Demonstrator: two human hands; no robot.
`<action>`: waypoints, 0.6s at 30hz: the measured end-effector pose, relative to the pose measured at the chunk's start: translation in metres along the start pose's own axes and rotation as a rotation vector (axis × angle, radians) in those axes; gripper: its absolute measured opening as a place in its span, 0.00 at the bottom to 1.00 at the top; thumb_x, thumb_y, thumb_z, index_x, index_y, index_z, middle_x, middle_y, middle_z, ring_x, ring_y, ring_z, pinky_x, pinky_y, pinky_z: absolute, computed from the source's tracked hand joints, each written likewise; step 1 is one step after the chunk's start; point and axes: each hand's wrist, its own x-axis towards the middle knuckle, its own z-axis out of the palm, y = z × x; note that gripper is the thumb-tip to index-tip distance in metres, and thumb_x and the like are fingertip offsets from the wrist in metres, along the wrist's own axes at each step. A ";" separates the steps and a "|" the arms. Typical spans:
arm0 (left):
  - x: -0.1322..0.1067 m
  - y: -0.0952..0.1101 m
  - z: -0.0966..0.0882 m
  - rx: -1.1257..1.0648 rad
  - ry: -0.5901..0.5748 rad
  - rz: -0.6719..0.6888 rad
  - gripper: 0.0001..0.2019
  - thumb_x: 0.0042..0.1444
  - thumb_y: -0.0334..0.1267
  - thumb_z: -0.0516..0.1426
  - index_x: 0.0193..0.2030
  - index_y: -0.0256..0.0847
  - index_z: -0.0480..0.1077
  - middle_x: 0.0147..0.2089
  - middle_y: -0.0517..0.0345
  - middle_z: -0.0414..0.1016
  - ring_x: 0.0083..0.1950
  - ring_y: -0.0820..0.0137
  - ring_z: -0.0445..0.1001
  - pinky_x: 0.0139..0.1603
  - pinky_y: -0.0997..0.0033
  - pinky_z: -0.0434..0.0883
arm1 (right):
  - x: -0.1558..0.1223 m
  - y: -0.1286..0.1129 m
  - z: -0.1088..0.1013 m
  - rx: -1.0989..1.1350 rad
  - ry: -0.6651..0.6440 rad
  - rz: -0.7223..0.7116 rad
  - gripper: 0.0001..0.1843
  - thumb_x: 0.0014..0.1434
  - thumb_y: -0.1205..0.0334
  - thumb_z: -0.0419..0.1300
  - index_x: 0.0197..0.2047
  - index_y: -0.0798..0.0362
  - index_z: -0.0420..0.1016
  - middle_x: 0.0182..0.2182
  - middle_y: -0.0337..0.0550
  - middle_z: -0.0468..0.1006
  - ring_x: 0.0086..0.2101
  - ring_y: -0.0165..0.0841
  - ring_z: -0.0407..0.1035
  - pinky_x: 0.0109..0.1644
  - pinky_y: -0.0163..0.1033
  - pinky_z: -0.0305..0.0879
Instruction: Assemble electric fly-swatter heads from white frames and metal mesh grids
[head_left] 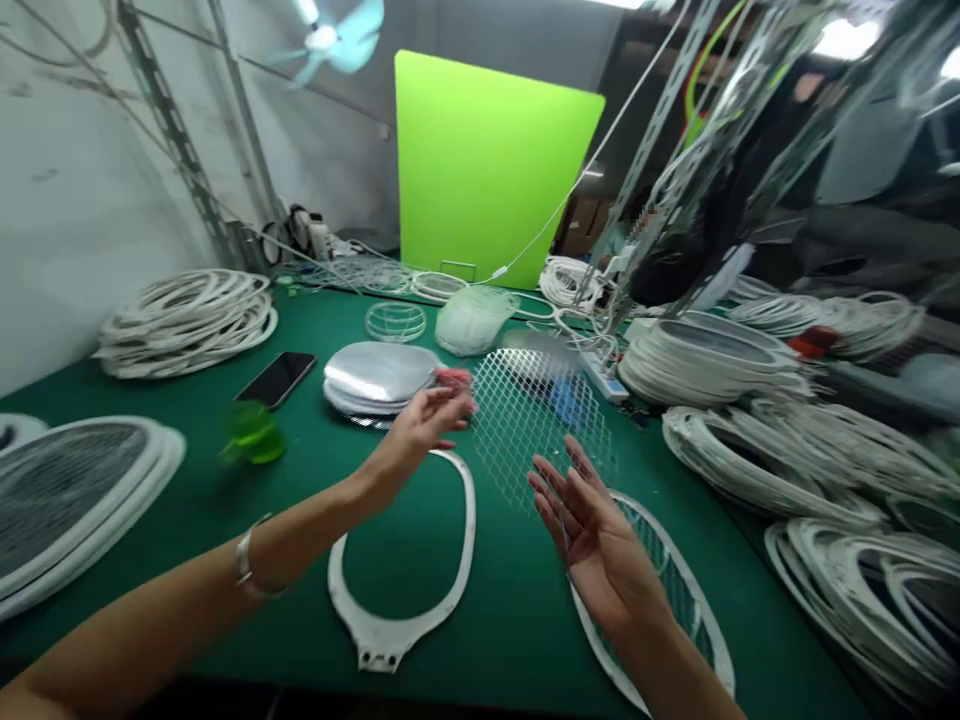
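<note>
My left hand (429, 418) reaches forward with its fingers stretched out, thumb apart, beside a small pink-red item (454, 378). My right hand (589, 525) is palm up with fingers spread, and nothing shows in its grasp. Between and beyond both hands is a white diamond-mesh sheet (517, 420), blurred and see-through; whether either hand touches it I cannot tell. Below my left hand lies an empty white oval frame (466, 530) with a tab at its near end. Partly hidden under my right hand and forearm is a second white oval frame (709, 625) with bars across it.
Stacked silver mesh ovals (382, 370), a black phone (277, 380) and a blurred green object (255, 435) lie on the green table (525, 620). White frame stacks (705, 355) line the right side. More frames (82, 490) and coiled rings (191, 320) are at left.
</note>
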 end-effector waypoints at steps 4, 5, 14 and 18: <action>-0.099 -0.057 -0.059 0.766 -0.113 0.087 0.36 0.56 0.60 0.57 0.68 0.50 0.57 0.72 0.52 0.52 0.72 0.46 0.47 0.67 0.43 0.56 | -0.030 0.040 -0.024 0.031 0.150 0.147 0.27 0.62 0.62 0.60 0.63 0.37 0.63 0.49 0.43 0.79 0.48 0.39 0.74 0.45 0.37 0.76; -0.117 -0.072 -0.065 0.914 -0.137 0.116 0.40 0.54 0.62 0.57 0.70 0.51 0.53 0.74 0.52 0.46 0.73 0.44 0.42 0.68 0.39 0.51 | -0.033 0.050 -0.028 0.041 0.167 0.175 0.27 0.62 0.62 0.60 0.63 0.37 0.63 0.48 0.43 0.80 0.48 0.39 0.74 0.45 0.37 0.77; -0.154 -0.124 -0.009 1.158 0.067 0.188 0.43 0.56 0.65 0.52 0.73 0.46 0.46 0.74 0.49 0.43 0.73 0.43 0.41 0.68 0.36 0.49 | -0.038 0.086 -0.020 -0.013 0.115 0.191 0.35 0.55 0.63 0.67 0.64 0.42 0.61 0.48 0.47 0.79 0.48 0.41 0.74 0.46 0.38 0.76; -0.140 -0.090 -0.012 0.749 0.222 0.041 0.35 0.59 0.60 0.53 0.70 0.49 0.53 0.73 0.51 0.49 0.73 0.48 0.44 0.69 0.40 0.50 | -0.037 0.089 -0.017 -0.047 0.080 0.184 0.37 0.54 0.62 0.68 0.64 0.43 0.60 0.49 0.47 0.79 0.49 0.40 0.73 0.46 0.37 0.76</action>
